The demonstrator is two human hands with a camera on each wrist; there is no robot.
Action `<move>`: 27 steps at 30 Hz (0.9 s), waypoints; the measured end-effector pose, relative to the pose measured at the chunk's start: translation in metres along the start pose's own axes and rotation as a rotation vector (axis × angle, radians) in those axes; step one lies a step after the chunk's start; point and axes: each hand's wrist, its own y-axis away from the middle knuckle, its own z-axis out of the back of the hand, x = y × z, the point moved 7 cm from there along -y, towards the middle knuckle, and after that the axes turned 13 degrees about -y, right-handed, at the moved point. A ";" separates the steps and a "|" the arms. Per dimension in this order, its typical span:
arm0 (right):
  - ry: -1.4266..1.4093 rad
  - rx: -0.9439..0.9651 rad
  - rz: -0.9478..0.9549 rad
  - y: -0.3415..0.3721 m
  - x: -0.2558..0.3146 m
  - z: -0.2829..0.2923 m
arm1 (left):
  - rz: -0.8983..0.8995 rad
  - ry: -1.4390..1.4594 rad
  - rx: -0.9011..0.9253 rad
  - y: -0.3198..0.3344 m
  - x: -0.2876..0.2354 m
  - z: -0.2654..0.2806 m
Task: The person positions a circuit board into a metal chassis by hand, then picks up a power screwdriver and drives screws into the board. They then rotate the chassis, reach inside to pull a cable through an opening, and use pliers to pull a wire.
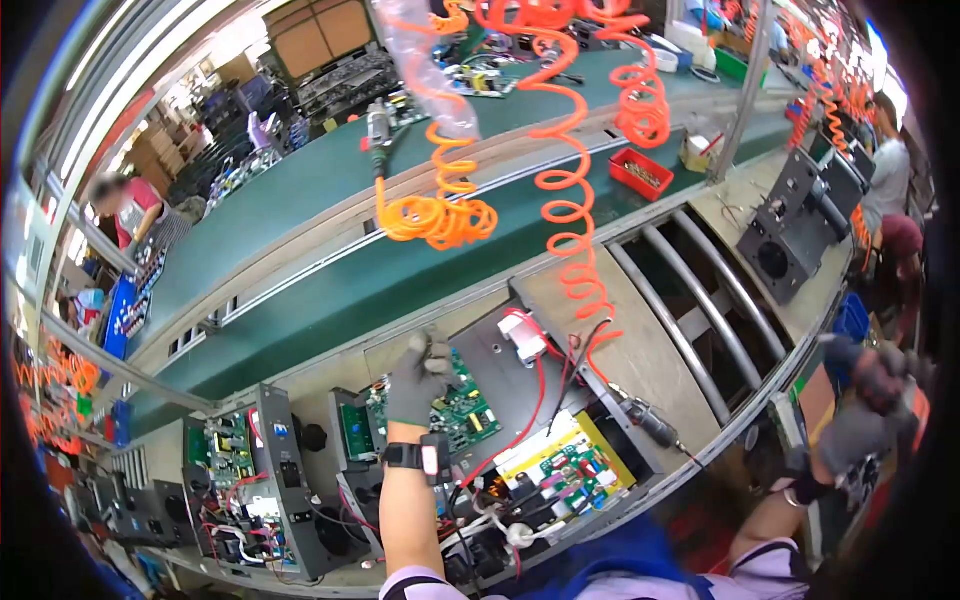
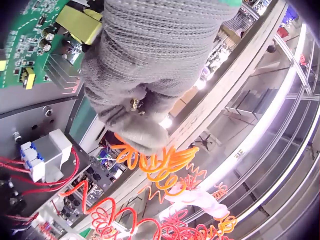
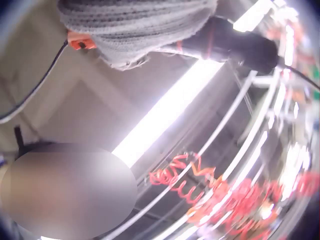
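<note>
Only the left wrist view shows screws [image 2: 135, 104] pinched by the left hand [image 2: 145, 65] over the circuit board [image 1: 474, 412], while the outstretched right hand [image 3: 135, 30] grips seemingly a power tool [image 3: 250, 51].

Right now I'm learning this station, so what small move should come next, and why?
I'd probably bring the right hand, with its dark corded tool, in toward the green circuit board: the left hand is over that board and pinches small brass-coloured pieces, perhaps screws, while the tool is off to the right.
</note>
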 end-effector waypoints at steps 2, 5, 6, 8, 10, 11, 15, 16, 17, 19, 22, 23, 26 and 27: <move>-0.273 0.018 -0.117 0.022 -0.047 -0.074 | 0.025 -0.088 0.121 -0.006 -0.003 0.006; -0.468 0.059 -0.267 0.059 -0.107 -0.164 | 0.038 -0.147 0.024 -0.005 0.001 -0.003; -0.540 0.142 -0.314 0.067 -0.123 -0.184 | 0.046 -0.153 0.011 -0.006 0.001 -0.001; -0.561 0.175 -0.366 0.085 -0.145 -0.224 | 0.063 -0.146 0.077 -0.007 0.002 0.004; -0.580 0.263 -0.426 0.105 -0.163 -0.255 | 0.038 -0.205 0.079 -0.010 0.002 0.008; -0.560 0.283 -0.434 0.114 -0.170 -0.268 | 0.002 -0.269 0.002 -0.010 0.000 0.014; -0.563 0.324 -0.481 0.140 -0.195 -0.295 | -0.064 -0.356 -0.109 -0.007 -0.007 0.017; -0.564 0.325 -0.500 0.145 -0.199 -0.298 | -0.047 -0.294 -0.047 -0.008 -0.006 0.017; -0.563 0.323 -0.521 0.149 -0.203 -0.299 | -0.028 -0.231 0.013 -0.009 -0.005 0.019; -0.557 0.335 -0.526 0.154 -0.209 -0.302 | 0.002 -0.154 0.057 -0.008 -0.005 0.019; -0.546 0.351 -0.518 0.158 -0.214 -0.304 | 0.023 -0.103 0.039 -0.007 -0.006 0.020; -0.541 0.355 -0.512 0.158 -0.215 -0.305 | 0.020 -0.080 0.052 -0.007 -0.005 0.019; -0.533 0.349 -0.511 0.159 -0.216 -0.307 | 0.014 -0.052 0.041 -0.007 -0.005 0.019; -0.526 0.357 -0.508 0.160 -0.216 -0.309 | 0.012 -0.050 0.029 -0.006 -0.005 0.020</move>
